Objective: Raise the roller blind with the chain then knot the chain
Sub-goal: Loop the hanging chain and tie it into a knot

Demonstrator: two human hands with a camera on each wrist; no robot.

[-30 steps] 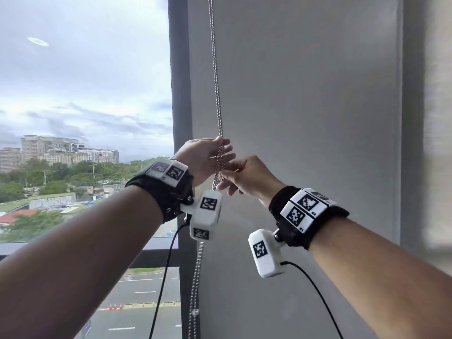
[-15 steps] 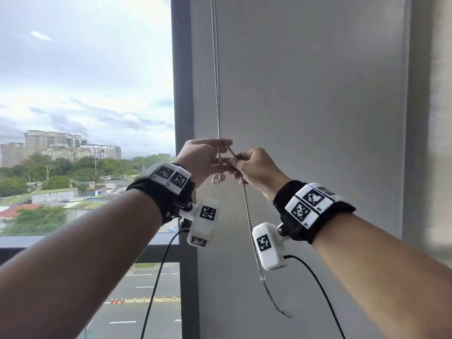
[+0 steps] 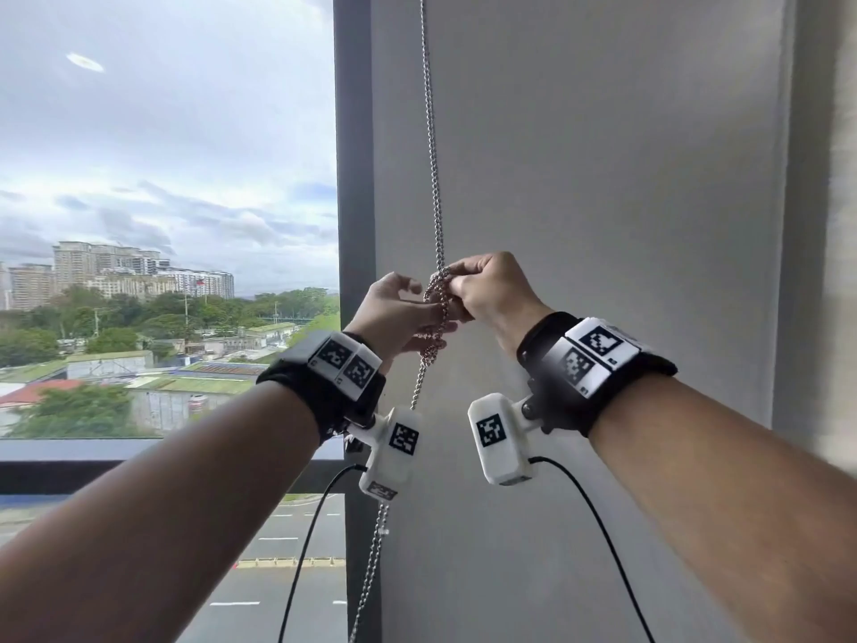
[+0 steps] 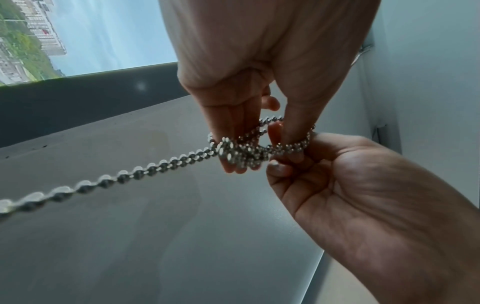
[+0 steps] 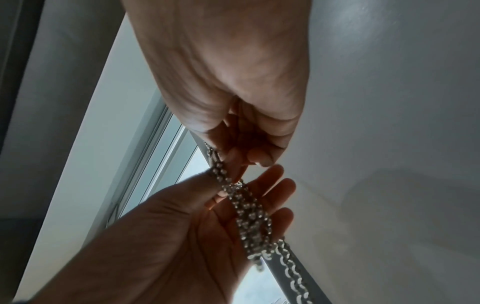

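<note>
A silver bead chain [image 3: 431, 146] hangs down a grey wall beside the window. Its loose loops [image 3: 436, 313] bunch between my two hands at chest height. My left hand [image 3: 412, 313] has its fingers through the loops, and its thumb presses the chain [image 5: 249, 214] against them. My right hand [image 3: 459, 290] pinches the chain just above the bunch, fingers curled. In the left wrist view the coils [image 4: 241, 152] wrap round my left fingers. The tail [image 3: 371, 568] drops away to the lower left. The blind itself is out of sight.
A dark window frame post [image 3: 354, 178] stands just left of the chain, with glass and a city view beyond. The grey wall [image 3: 603, 178] fills the right side. Black cables [image 3: 598, 526] trail from both wrist cameras.
Both hands have drawn the chain into a tighter bunch. The tail, which swung out to the lower right half a second ago, now hangs to the lower left.
</note>
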